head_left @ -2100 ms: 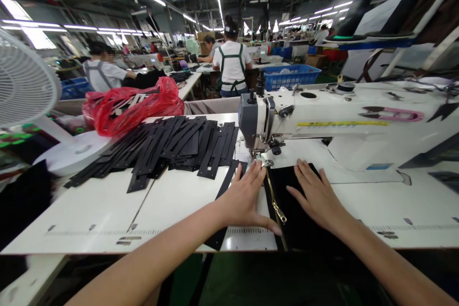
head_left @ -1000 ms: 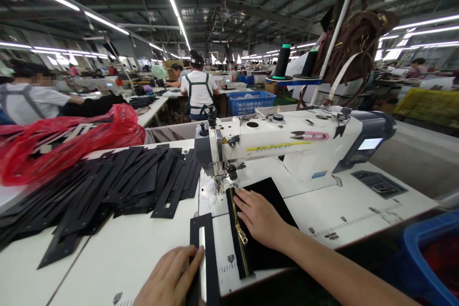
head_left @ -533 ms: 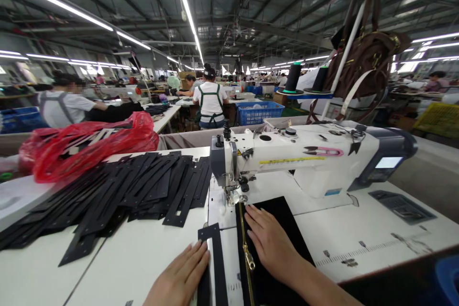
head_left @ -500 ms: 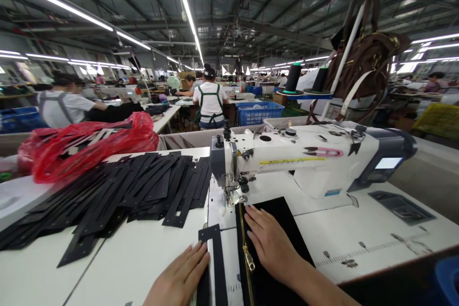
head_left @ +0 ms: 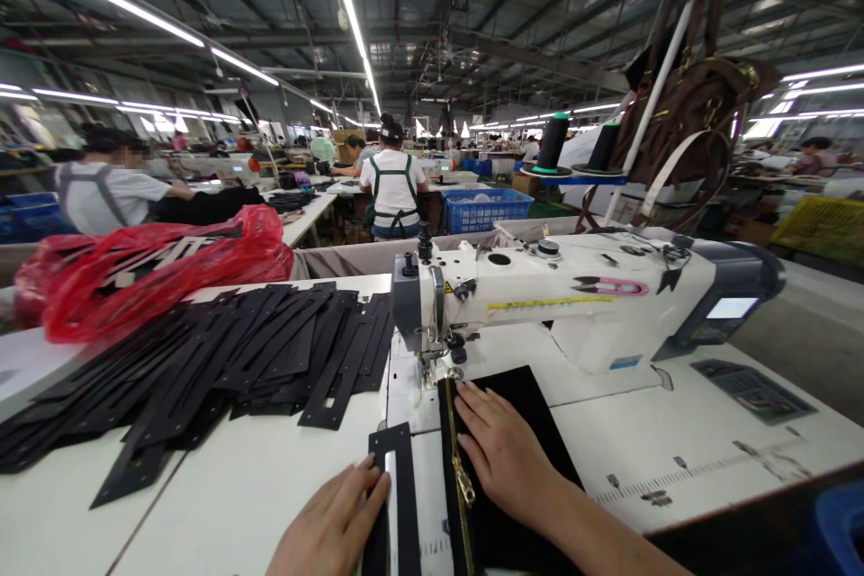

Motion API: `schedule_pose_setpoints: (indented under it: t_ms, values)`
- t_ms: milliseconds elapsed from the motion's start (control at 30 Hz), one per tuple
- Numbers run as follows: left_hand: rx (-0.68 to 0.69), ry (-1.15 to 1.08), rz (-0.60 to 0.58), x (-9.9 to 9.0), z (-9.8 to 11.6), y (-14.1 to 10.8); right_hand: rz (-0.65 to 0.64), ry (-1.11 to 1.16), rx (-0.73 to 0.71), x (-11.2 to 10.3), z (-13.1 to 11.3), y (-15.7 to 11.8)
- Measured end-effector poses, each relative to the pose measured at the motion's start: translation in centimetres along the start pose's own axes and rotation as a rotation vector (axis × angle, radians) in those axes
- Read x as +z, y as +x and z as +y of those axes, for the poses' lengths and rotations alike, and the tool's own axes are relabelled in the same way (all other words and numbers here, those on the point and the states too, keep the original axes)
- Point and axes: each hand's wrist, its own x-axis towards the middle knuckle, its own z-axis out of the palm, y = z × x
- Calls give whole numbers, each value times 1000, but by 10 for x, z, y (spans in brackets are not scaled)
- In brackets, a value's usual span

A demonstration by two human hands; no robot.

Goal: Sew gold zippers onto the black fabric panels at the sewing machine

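My right hand (head_left: 506,454) lies flat on a piece of black fabric (head_left: 530,405), its fingertips close beside a brass zipper (head_left: 452,423). The zipper's pull (head_left: 464,488) hangs below my fingers. The far end of the fabric reaches the presser foot (head_left: 437,371) of a white sewing machine (head_left: 540,279). My left hand (head_left: 337,517) rests with slightly bent fingers at the left edge of a black slotted strip (head_left: 406,477). White table shows through the slot. My left thumb is hidden.
A heap of similar black strips (head_left: 256,360) covers the left of the table, beside a red plastic bag (head_left: 168,261). Pink-handled thread snips (head_left: 611,286) lie on the machine arm. Thread cones (head_left: 553,144) stand behind. Co-workers (head_left: 391,180) sit ahead near a blue basket (head_left: 482,209).
My left fingers are more bent on the strip. The right hand stays flat on the fabric. The view has shifted slightly, so most things appear a little further left.
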Motion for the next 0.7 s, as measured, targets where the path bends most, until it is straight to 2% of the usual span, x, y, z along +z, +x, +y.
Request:
schedule_pose_setpoints:
  t_ms: [100, 200, 267, 333, 467, 567, 700]
  values:
    - [-17, -19, -45, -6, -1, -2, 3, -14, -23, 1, -3, -2]
    - [-34, -104, -32, -22, -2, 3, 0, -22, -56, 3, -8, -5]
    - [-70, -172, -10, -32, -1, 13, -4, -17, -75, 6, -12, -6]
    - [-106, -225, 24, -33, 1, 28, -5, 0, -85, 10, -16, -6]
    - [-117, -243, 64, -8, 10, 56, 36, 17, -122, 16, -15, -4]
    - [-120, -221, -76, 13, 15, 64, 96, 3, -169, 20, -11, -3]
    - [-91, -216, -170, 21, 16, 68, 124, -8, -186, 21, -6, -3]
